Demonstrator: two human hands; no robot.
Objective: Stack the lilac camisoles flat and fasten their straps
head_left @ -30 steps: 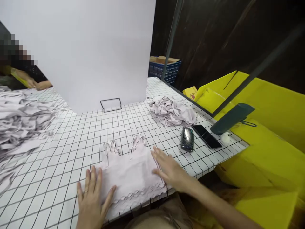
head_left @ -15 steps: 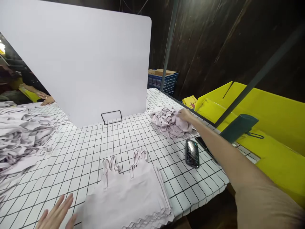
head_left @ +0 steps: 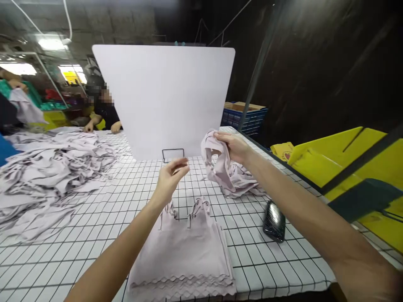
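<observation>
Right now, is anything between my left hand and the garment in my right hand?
Nothing visible: your left hand and the garment in your right hand have open space between them; the white board stands beyond.

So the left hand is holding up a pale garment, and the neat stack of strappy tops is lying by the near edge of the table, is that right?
Not quite: the head view shows the right hand holding up the pale garment, not the left hand. The stack of strappy tops does lie by the table's near edge.
</observation>
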